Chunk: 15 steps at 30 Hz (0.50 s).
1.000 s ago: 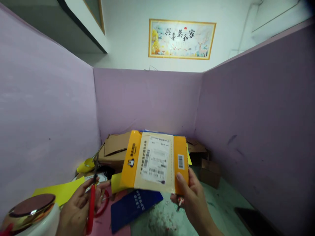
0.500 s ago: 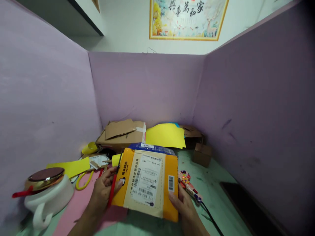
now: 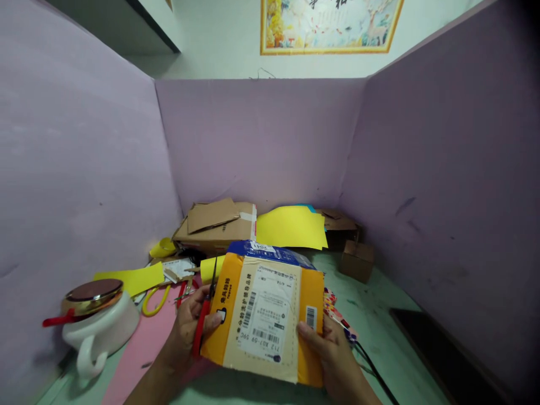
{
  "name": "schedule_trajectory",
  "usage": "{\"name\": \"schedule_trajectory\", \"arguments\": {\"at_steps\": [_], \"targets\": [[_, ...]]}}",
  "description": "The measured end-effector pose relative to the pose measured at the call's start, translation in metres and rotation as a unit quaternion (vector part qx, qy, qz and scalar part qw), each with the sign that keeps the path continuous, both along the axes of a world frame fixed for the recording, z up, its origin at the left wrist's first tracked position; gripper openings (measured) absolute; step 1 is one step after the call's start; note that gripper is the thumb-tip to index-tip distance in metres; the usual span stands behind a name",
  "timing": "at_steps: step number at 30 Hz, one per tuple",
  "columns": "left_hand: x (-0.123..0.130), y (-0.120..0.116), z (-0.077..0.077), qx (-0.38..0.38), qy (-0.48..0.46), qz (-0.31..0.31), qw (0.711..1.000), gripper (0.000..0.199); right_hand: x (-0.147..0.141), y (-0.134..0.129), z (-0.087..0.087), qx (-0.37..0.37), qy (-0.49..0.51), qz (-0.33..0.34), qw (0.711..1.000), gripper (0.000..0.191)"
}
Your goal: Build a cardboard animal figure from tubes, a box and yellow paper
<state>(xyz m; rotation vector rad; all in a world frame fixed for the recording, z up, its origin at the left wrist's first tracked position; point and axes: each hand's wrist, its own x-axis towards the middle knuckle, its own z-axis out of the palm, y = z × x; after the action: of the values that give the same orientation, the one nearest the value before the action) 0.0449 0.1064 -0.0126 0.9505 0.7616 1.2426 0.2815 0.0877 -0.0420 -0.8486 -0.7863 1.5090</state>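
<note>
With the orange-and-cream packet [image 3: 264,315] taken as the centre of the clock, it is held up just in front of the body, its printed face turned to the viewer, presumably so that the surface can be looked over. At nine o'clock its orange edge is pinched by the left hand [image 3: 188,323]; red-handled scissors [image 3: 201,329] are gripped there too, blades pointed just past twelve, so that the tool seems to be kept ready while the packet is supported. How far the blades are parted cannot be told. At four o'clock the opposite edge is clasped by the right hand [image 3: 331,346], thumb in front, fingers partly hidden, by which the packet is probably kept level. Along its top, at twelve, a blue piece [image 3: 270,250] is seen; whether it is joined on cannot be told.

Toward nine, a pink sheet [image 3: 135,349] is spread on the table [image 3: 379,315], and a white cup [image 3: 103,329] is set farther out, perhaps to be spared knocks. At three, a patterned thing [image 3: 331,304] is partly covered by the packet.

Farther back, a cardboard box [image 3: 221,228] at eleven, a yellow sheet [image 3: 291,228] past twelve and a small brown box [image 3: 356,261] at two are placed near the partition [image 3: 261,146], seemingly stored out of the way
</note>
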Motion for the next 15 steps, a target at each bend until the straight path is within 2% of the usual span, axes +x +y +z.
{"name": "schedule_trajectory", "arguments": {"at_steps": [4, 7, 11, 15], "targets": [[-0.004, -0.002, 0.004, 0.018, 0.030, -0.018, 0.999, 0.046, 0.016, -0.003, 0.015, -0.006, 0.042, 0.084, 0.996, 0.045], [-0.005, -0.004, 0.002, 0.012, 0.071, -0.051, 0.996, 0.050, 0.030, 0.002, 0.027, -0.016, 0.051, 0.129, 0.990, 0.041], [-0.009, -0.006, -0.005, 0.017, 0.106, -0.078, 0.991, 0.054, 0.041, 0.013, 0.048, -0.007, -0.005, 0.134, 0.991, 0.031], [-0.013, -0.011, -0.005, 0.003, 0.174, -0.145, 0.974, 0.037, 0.046, 0.023, 0.074, 0.017, -0.071, 0.123, 0.990, 0.032]]}}
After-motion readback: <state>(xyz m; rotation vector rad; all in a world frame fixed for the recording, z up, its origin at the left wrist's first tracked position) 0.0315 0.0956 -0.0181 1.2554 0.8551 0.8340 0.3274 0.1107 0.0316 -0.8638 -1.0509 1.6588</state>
